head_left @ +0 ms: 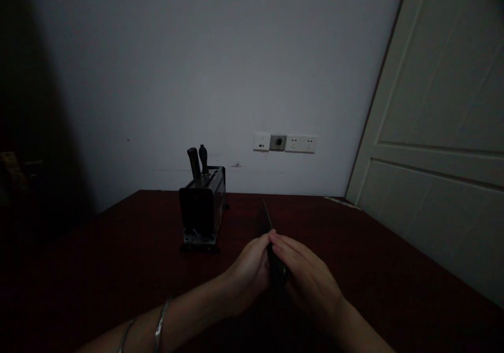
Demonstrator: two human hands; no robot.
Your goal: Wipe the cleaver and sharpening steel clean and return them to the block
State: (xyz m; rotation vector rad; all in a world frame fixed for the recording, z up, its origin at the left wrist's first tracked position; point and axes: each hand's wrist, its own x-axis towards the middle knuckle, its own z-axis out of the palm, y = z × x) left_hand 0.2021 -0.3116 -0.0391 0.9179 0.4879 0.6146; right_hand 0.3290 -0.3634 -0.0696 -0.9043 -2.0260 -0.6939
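Observation:
A kitchen knife (278, 269) with a dark handle is between my two hands, its thin dark blade pointing away toward the wall. My left hand (250, 271) is closed against the left side of the knife, fingers mostly hidden. From the other side, my right hand (309, 274) presses its fingers together over the knife, the fingertips meeting the left hand near the base of the blade. To the left stands a black knife block (199, 208), apart from both hands. Two dark handles (194, 163) rise from its top. Dim light hides much of the knife.
The dark red table (315, 216) reaches back to a pale wall (220, 80). Wall sockets (301, 143) sit above its far edge. A thin strip (342, 203) lies at the back right corner, beside a light panelled door (441, 132).

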